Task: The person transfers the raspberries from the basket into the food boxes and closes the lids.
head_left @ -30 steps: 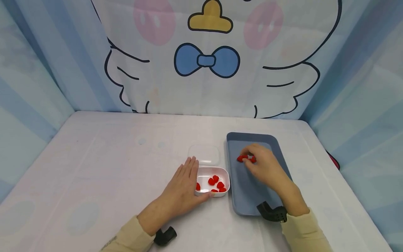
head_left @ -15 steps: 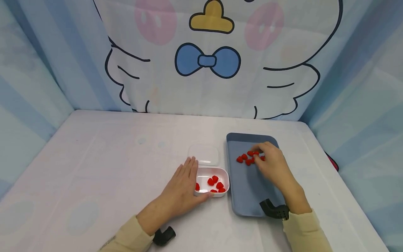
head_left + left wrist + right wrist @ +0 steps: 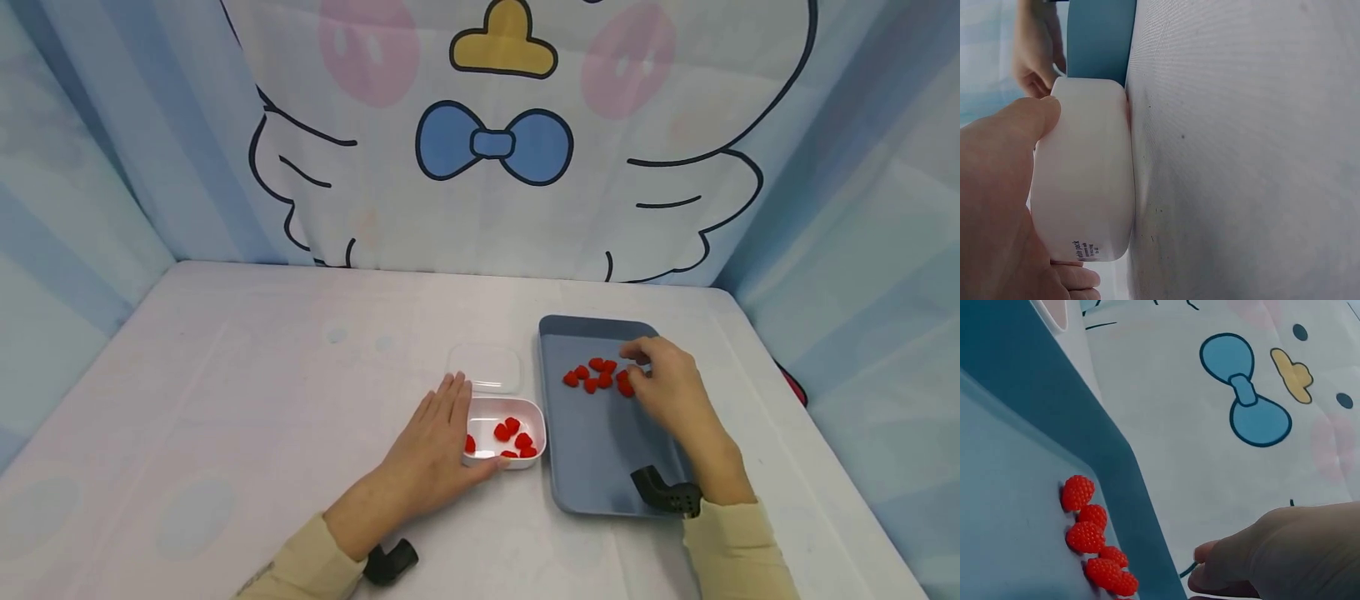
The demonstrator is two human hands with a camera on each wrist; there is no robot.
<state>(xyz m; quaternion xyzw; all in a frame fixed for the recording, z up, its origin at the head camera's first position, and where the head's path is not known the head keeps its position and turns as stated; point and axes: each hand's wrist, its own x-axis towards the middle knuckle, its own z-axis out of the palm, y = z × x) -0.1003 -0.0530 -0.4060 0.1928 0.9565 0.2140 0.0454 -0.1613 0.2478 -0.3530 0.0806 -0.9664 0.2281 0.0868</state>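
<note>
Table (image 3: 247,358) with rounded far corners; its whitish surface bears pale round patches (image 3: 197,517). Directly on it, right of centre, lies a blue-grey rectangular tray (image 3: 600,462), long sides running away from the viewer. Just beside the tray's left edge stands a small white box (image 3: 1088,169), open side up; whether the two touch is unclear. Beyond the box lies a clear, round-cornered lid (image 3: 484,368).

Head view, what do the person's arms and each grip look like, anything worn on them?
The left sleeve and right sleeve are long and pale beige. A black, bent, tube-like left wrist device and a matching right wrist device sit near the cuffs. The left grip and right grip are bare hands, without gloves.
</note>
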